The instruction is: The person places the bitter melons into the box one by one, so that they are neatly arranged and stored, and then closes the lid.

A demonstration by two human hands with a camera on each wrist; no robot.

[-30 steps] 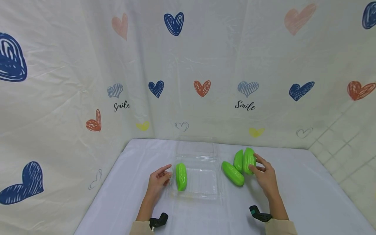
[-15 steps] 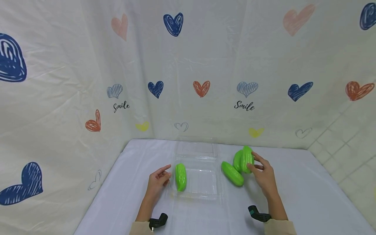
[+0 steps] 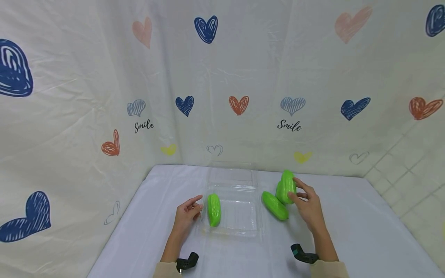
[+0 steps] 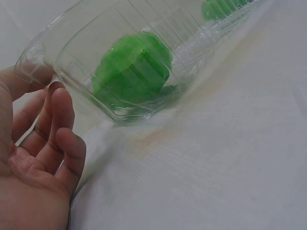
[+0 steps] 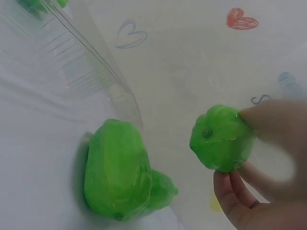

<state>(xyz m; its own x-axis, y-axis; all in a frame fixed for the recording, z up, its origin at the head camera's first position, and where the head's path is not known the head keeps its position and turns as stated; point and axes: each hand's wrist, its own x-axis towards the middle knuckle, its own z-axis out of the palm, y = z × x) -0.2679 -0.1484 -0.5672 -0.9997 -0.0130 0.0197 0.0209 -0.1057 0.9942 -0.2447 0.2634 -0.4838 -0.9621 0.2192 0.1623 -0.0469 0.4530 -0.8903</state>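
Note:
My right hand (image 3: 307, 204) pinches a green ridged toy cucumber (image 3: 287, 186) between thumb and fingers. In the right wrist view this held toy cucumber (image 5: 221, 138) hangs clear of two similar ones, its stem end facing the camera. Of those two, one toy cucumber (image 3: 275, 205) lies slanted beside the container; the other (image 3: 278, 190) is partly hidden behind the held one. At the left rim of a clear plastic clamshell container (image 3: 240, 216), my left hand (image 3: 187, 216) pinches the edge, fingers loosely curled below it. Inside, along the left wall, lies one toy cucumber (image 3: 214, 210).
The container's lid (image 3: 231, 175) is folded back towards the rear curtain (image 3: 257, 131), which is printed with hearts. A white cloth (image 3: 139, 239) covers the table. Black wrist cameras (image 3: 187, 261) sit on both wrists.
My right hand has lifted the toy cucumber slightly and moved it left, so it now covers much of the one behind. The left hand stays at the container rim.

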